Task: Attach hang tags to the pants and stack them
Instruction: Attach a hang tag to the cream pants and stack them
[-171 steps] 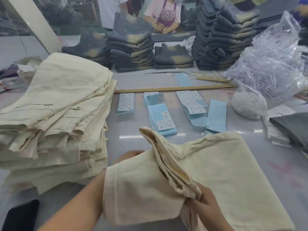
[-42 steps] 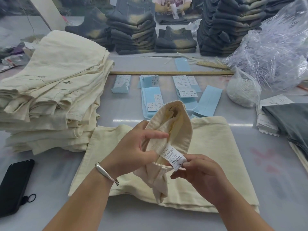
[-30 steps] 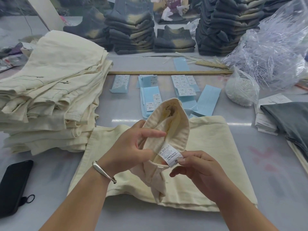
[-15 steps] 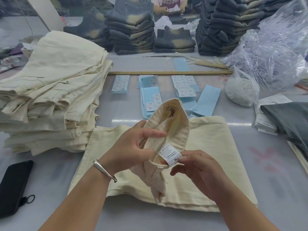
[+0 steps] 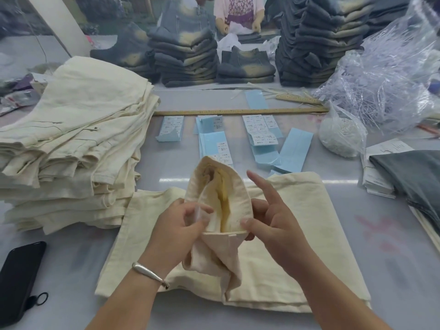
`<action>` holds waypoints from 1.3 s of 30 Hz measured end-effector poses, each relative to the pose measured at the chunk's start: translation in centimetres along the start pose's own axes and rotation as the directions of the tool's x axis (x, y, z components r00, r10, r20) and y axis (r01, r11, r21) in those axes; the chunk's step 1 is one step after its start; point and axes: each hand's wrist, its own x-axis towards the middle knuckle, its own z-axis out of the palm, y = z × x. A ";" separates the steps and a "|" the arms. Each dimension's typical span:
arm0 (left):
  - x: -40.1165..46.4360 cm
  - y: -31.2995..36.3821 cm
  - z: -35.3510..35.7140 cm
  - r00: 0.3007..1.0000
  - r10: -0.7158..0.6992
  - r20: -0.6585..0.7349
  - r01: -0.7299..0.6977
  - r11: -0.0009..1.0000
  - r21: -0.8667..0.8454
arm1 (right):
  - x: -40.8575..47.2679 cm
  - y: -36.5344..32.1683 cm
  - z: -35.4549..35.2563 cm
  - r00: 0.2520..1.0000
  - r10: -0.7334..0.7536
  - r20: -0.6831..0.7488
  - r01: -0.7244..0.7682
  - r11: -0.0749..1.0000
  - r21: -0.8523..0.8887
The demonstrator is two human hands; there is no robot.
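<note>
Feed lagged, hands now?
Left hand: grips the pants waistband.
Right hand: thumb pinches the waistband, index finger raised.

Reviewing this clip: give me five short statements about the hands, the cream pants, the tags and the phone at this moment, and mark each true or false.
1. Both hands grip the raised waistband of the cream pants. True: the left hand and the right hand pinch it from either side.
2. The phone lies on the cream stack. False: it lies on the table, nearer than the stack.
3. The blue tags lie beyond the pants. True.
4. The right forefinger is curled shut. False: it points up, straight.
5. The bracelet is on the right wrist. False: it is on the left.
</note>
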 end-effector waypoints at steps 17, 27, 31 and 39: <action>3.8 -12.7 -3.3 0.823 -0.550 -0.141 0.558 0.830 0.021 | 1.0 9.6 -7.1 0.915 0.260 -0.308 -0.402 0.631 -0.663; 6.6 -6.4 3.2 0.982 -0.134 0.129 -0.030 0.573 0.819 | 2.5 10.2 -9.5 0.920 0.155 -0.361 -0.386 0.530 -0.755; 8.4 -4.1 7.0 0.999 -0.041 -0.017 0.038 0.611 0.791 | 5.4 9.0 -13.6 0.791 -0.122 -0.600 -0.416 0.612 -0.673; 15.5 -2.2 17.8 0.950 -0.023 0.310 -0.193 0.739 0.645 | 16.2 8.7 -19.0 0.769 0.176 -0.615 -0.639 0.255 -0.726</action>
